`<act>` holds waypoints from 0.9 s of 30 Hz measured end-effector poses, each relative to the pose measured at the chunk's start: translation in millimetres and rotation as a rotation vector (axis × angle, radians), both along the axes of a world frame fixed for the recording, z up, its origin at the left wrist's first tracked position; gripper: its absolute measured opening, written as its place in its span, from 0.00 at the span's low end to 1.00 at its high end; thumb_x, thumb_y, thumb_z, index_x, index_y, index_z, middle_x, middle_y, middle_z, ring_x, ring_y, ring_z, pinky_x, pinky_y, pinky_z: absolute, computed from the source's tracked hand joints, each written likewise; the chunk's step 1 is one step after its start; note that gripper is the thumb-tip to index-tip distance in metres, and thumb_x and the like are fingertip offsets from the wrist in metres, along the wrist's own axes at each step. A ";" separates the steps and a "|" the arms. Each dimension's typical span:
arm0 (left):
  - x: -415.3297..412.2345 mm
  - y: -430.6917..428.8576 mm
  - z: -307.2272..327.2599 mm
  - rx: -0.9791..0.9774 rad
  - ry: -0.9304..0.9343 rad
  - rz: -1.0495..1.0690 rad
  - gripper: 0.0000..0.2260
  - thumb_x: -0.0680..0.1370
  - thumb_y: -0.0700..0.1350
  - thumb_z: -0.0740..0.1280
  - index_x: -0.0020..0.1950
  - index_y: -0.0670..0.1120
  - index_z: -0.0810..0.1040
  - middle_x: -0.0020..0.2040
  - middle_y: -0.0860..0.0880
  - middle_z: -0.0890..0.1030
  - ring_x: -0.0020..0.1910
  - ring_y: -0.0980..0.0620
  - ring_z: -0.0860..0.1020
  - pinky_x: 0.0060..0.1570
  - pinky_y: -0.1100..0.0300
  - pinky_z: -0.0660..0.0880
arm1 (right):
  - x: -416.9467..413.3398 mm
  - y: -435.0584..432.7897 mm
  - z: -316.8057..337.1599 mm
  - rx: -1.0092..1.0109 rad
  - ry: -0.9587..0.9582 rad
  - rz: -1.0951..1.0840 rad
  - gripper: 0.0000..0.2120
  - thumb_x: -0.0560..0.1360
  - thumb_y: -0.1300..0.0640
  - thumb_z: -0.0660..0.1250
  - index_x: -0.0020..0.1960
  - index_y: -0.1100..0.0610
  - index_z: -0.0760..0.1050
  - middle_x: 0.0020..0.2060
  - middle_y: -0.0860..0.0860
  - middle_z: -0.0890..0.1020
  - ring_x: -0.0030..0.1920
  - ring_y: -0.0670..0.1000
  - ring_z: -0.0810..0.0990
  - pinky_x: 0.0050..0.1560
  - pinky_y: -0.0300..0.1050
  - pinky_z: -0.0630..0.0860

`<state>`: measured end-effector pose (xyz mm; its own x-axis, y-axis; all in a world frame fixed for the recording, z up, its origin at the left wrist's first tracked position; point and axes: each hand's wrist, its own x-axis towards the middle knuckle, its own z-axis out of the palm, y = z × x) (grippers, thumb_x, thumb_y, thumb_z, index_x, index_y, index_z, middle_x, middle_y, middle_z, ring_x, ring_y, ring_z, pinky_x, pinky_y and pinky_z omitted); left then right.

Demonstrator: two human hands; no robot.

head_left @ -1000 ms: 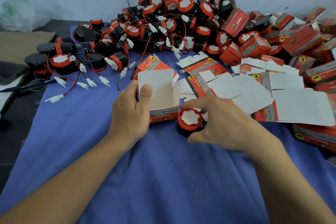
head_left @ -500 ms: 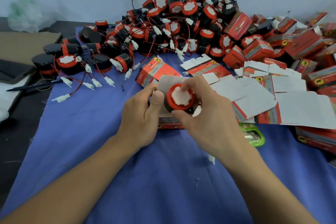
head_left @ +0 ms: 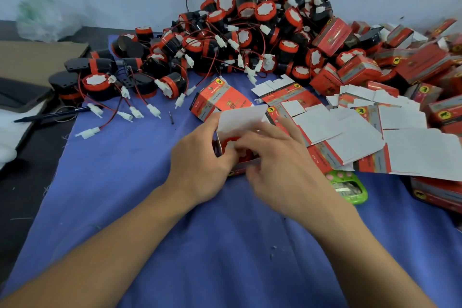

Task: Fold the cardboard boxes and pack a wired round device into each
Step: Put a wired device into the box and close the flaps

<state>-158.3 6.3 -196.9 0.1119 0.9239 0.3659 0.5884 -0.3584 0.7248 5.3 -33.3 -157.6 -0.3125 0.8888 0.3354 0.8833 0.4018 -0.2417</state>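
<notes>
left hand (head_left: 200, 157) grips the thin, floppy box (head_left: 241, 117) by its side | right hand (head_left: 282, 170) blurry over the device (head_left: 228, 144), grip unclear | device probably rigid, best held by its rim

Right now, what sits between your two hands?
In the head view, an open box with a red round device in it sits between the left hand and the right hand.

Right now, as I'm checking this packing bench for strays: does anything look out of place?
Yes. A green gadget with pink buttons lies on the blue cloth, at the edge of the flat box blanks, beside the right hand. Nothing else here looks like it. A small dark pin lies loose on the cloth.
</notes>
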 end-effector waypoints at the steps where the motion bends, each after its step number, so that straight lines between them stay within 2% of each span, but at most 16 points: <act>1: 0.4 0.7 -0.7 -0.012 0.000 0.010 0.20 0.74 0.56 0.68 0.66 0.64 0.73 0.47 0.63 0.82 0.45 0.58 0.78 0.42 0.59 0.74 | 4.3 -1.2 1.7 0.021 0.127 -0.023 0.15 0.69 0.62 0.68 0.53 0.50 0.83 0.52 0.44 0.84 0.60 0.49 0.76 0.70 0.45 0.65; 3: 0.5 3.5 -2.4 -0.055 0.005 0.031 0.21 0.74 0.55 0.71 0.66 0.65 0.71 0.44 0.63 0.81 0.44 0.57 0.77 0.41 0.60 0.73 | 14.9 -2.6 8.4 0.069 0.306 -0.210 0.09 0.71 0.56 0.73 0.51 0.47 0.84 0.44 0.45 0.83 0.50 0.54 0.79 0.53 0.45 0.72; 5: 1.3 4.9 -4.5 -0.060 0.028 0.048 0.21 0.76 0.54 0.72 0.67 0.64 0.72 0.45 0.62 0.81 0.44 0.55 0.76 0.41 0.58 0.72 | 30.3 -1.0 15.2 0.016 0.261 -0.395 0.07 0.71 0.45 0.74 0.46 0.44 0.79 0.36 0.42 0.79 0.41 0.53 0.78 0.44 0.45 0.72; 8: 4.1 5.0 -5.7 -0.029 0.032 0.049 0.18 0.77 0.54 0.72 0.65 0.63 0.73 0.48 0.61 0.81 0.46 0.58 0.74 0.40 0.65 0.70 | 46.6 -1.7 23.2 -0.307 0.062 -0.425 0.16 0.68 0.36 0.73 0.43 0.45 0.73 0.36 0.43 0.83 0.41 0.49 0.79 0.44 0.48 0.77; 9: 4.4 5.0 -6.2 -0.037 0.019 0.041 0.17 0.77 0.54 0.71 0.65 0.63 0.73 0.49 0.61 0.81 0.46 0.58 0.75 0.41 0.66 0.71 | 47.3 -4.3 24.5 -0.423 -0.019 -0.395 0.15 0.69 0.36 0.72 0.43 0.46 0.74 0.35 0.45 0.84 0.41 0.49 0.80 0.44 0.49 0.79; 11: 4.4 5.4 -6.2 -0.066 -0.001 0.029 0.16 0.77 0.54 0.70 0.64 0.62 0.74 0.49 0.60 0.82 0.47 0.59 0.76 0.42 0.64 0.73 | 46.4 -8.3 24.6 -0.525 -0.104 -0.316 0.08 0.73 0.46 0.70 0.40 0.48 0.78 0.32 0.47 0.83 0.38 0.50 0.80 0.43 0.49 0.81; 13: 4.8 6.3 -5.1 -0.087 -0.012 0.025 0.15 0.76 0.56 0.67 0.62 0.61 0.74 0.49 0.58 0.82 0.49 0.57 0.77 0.45 0.57 0.76 | 48.6 -8.6 25.6 -0.457 -0.086 -0.272 0.07 0.75 0.52 0.68 0.39 0.49 0.80 0.31 0.47 0.82 0.37 0.49 0.79 0.42 0.48 0.80; 14: 4.8 6.3 -4.1 -0.094 -0.018 0.026 0.15 0.75 0.57 0.65 0.61 0.60 0.74 0.49 0.57 0.82 0.49 0.56 0.77 0.47 0.53 0.77 | 49.5 -8.1 27.6 -0.391 -0.050 -0.275 0.07 0.75 0.54 0.68 0.39 0.48 0.81 0.30 0.45 0.82 0.37 0.47 0.79 0.41 0.45 0.79; 16: 4.2 6.3 -3.0 -0.097 -0.023 0.028 0.16 0.74 0.57 0.63 0.61 0.59 0.75 0.50 0.55 0.81 0.49 0.54 0.77 0.48 0.47 0.78 | 49.1 -6.8 32.8 -0.219 0.118 -0.305 0.07 0.74 0.55 0.71 0.38 0.46 0.82 0.28 0.43 0.81 0.35 0.44 0.78 0.34 0.31 0.72; 18: 4.0 7.5 -3.9 -0.099 -0.014 0.028 0.16 0.74 0.58 0.63 0.61 0.59 0.75 0.49 0.54 0.80 0.49 0.54 0.77 0.48 0.47 0.77 | 44.7 -7.0 33.4 -0.011 0.288 -0.321 0.08 0.73 0.57 0.74 0.37 0.46 0.82 0.27 0.44 0.79 0.33 0.45 0.77 0.33 0.32 0.71; 19: 4.2 7.6 -4.8 -0.101 -0.009 0.029 0.15 0.75 0.59 0.63 0.61 0.59 0.75 0.48 0.54 0.79 0.48 0.55 0.76 0.46 0.49 0.77 | 39.1 -7.7 31.7 0.084 0.304 -0.317 0.07 0.72 0.56 0.74 0.37 0.47 0.82 0.26 0.45 0.79 0.31 0.47 0.77 0.34 0.35 0.73; 20: 4.6 7.2 -5.7 -0.096 -0.002 0.032 0.15 0.75 0.59 0.62 0.60 0.59 0.75 0.47 0.54 0.79 0.47 0.56 0.75 0.44 0.53 0.75 | 31.9 -8.4 28.9 0.155 0.279 -0.303 0.05 0.72 0.55 0.74 0.38 0.47 0.82 0.26 0.46 0.80 0.29 0.49 0.78 0.35 0.43 0.77; 22: 6.4 7.2 -6.5 -0.079 0.015 0.043 0.15 0.74 0.58 0.62 0.59 0.60 0.75 0.45 0.54 0.77 0.46 0.58 0.74 0.41 0.60 0.71 | 15.8 -8.7 21.8 0.211 0.196 -0.258 0.05 0.71 0.53 0.71 0.37 0.50 0.82 0.28 0.48 0.81 0.31 0.55 0.79 0.34 0.47 0.77; 24: 6.8 6.1 -5.5 -0.072 0.025 0.028 0.15 0.74 0.56 0.62 0.60 0.60 0.76 0.44 0.55 0.77 0.47 0.60 0.74 0.40 0.66 0.68 | 6.1 -5.5 14.5 0.233 0.067 -0.215 0.07 0.70 0.54 0.71 0.34 0.52 0.81 0.27 0.50 0.79 0.31 0.57 0.76 0.33 0.46 0.72; 27: 4.2 4.6 -3.8 -0.079 -0.016 -0.032 0.16 0.74 0.54 0.62 0.61 0.62 0.76 0.45 0.60 0.77 0.50 0.62 0.74 0.42 0.71 0.68 | 2.4 3.4 8.6 0.242 -0.152 -0.265 0.09 0.65 0.61 0.76 0.30 0.52 0.79 0.25 0.50 0.76 0.32 0.56 0.72 0.39 0.47 0.60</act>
